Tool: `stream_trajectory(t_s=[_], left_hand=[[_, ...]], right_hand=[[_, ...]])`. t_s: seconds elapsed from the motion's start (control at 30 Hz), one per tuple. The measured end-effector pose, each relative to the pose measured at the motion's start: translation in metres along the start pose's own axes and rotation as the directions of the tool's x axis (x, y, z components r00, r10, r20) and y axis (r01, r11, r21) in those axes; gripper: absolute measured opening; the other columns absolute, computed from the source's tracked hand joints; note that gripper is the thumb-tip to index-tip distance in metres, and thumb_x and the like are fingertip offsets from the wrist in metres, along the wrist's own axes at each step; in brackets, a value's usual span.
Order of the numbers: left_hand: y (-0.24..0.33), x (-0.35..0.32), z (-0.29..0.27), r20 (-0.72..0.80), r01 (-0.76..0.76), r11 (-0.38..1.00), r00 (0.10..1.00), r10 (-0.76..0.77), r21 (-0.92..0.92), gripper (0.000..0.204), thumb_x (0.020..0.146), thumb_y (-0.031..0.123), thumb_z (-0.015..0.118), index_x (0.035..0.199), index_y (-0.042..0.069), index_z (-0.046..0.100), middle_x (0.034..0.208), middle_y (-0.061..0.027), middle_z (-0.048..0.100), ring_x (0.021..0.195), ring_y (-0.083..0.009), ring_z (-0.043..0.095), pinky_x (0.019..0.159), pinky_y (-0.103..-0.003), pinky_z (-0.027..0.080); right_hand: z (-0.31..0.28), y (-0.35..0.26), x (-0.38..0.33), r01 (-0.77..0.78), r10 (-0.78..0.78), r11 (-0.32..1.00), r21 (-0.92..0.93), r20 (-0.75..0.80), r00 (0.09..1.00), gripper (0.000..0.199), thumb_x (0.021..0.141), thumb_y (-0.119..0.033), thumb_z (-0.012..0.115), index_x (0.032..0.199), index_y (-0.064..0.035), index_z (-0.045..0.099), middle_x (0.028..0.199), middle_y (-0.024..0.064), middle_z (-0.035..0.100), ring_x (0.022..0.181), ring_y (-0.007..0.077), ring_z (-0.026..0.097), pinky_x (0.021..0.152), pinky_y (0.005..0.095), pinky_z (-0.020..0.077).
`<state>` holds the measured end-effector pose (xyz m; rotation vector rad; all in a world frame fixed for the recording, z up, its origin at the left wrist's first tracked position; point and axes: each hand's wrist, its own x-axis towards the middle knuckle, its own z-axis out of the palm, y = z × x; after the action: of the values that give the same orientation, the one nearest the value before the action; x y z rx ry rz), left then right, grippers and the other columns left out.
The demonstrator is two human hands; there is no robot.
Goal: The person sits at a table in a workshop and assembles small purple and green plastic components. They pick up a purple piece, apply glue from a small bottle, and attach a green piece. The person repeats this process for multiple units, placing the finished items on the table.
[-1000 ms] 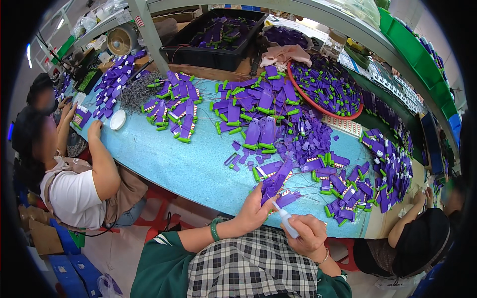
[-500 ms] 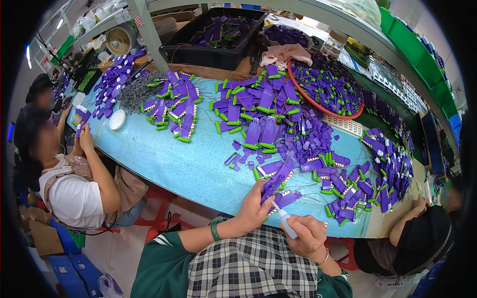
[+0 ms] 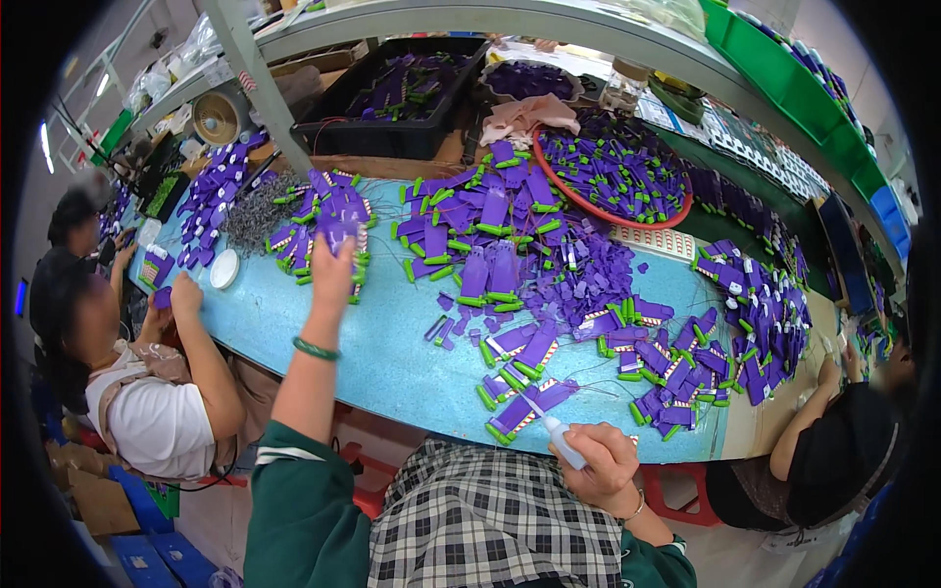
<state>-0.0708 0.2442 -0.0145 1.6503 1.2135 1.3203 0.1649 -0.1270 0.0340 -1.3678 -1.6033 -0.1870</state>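
Observation:
My left hand (image 3: 331, 269) is stretched out to the far left, smeared a little by motion. Its fingers are closed on a blurred purple plastic part (image 3: 338, 231), just over a heap of purple-and-green parts (image 3: 284, 238). Near the front edge of the table, my right hand (image 3: 602, 465) grips a white squeeze bottle (image 3: 567, 443) with a thin nozzle. The nozzle tip points up and left, over a purple part with a green end (image 3: 534, 408) lying on the table. More such parts (image 3: 524, 343) lie just beyond it.
A large pile of purple parts (image 3: 495, 211) covers the middle of the blue table (image 3: 392, 323). Behind it stand a red-rimmed basket (image 3: 614, 221) and a black tray (image 3: 377, 137). A metal shelf post (image 3: 257, 88) rises at the back left. Co-workers sit on both sides.
My left hand has moved from beside the nozzle to the far-left heap, carrying a purple part. The right hand and bottle stay nearly where they were. The view has shifted slightly.

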Motion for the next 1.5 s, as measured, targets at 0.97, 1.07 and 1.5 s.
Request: stream_trajectory(t_s=[0.97, 1.07, 1.5], left_hand=[[0.094, -0.143, 0.103, 0.588, 0.235, 0.949, 0.806, -0.07, -0.21, 0.033, 0.087, -0.004, 0.057, 0.119, 0.001, 0.051, 0.091, -0.0044, 0.062, 0.082, -0.0112, 0.061, 0.072, -0.024, 0.05], [0.115, -0.138, 0.08, 0.459, 0.267, 0.893, 0.885, -0.079, -0.361, 0.038, 0.088, -0.003, 0.058, 0.123, 0.002, 0.045, 0.091, -0.0062, 0.062, 0.083, -0.0134, 0.062, 0.072, -0.023, 0.05], [0.115, -0.188, 0.095, 0.773, -0.637, 0.716, 0.595, 0.219, 0.287, 0.032, 0.067, 0.014, 0.078, 0.087, 0.003, 0.056, 0.098, -0.0111, 0.051, 0.093, -0.0318, 0.051, 0.077, -0.044, 0.041]], right_hand=[[-0.022, 0.016, -0.023, -0.088, 0.087, 0.996, -0.002, -0.093, 0.992, 0.041, 0.059, -0.003, 0.084, 0.094, -0.0076, 0.064, 0.084, 0.008, 0.062, 0.061, 0.0187, 0.062, 0.049, 0.0271, 0.0447], [-0.019, 0.018, -0.024, -0.073, 0.075, 0.997, 0.019, -0.099, 0.992, 0.041, 0.06, -0.004, 0.085, 0.095, -0.0078, 0.064, 0.085, 0.0082, 0.062, 0.061, 0.0188, 0.062, 0.049, 0.0273, 0.0448], [-0.023, 0.018, -0.023, -0.072, 0.072, 0.997, 0.002, -0.074, 0.995, 0.041, 0.06, -0.005, 0.085, 0.095, -0.0077, 0.063, 0.086, 0.0084, 0.062, 0.062, 0.019, 0.062, 0.05, 0.0269, 0.0448]])
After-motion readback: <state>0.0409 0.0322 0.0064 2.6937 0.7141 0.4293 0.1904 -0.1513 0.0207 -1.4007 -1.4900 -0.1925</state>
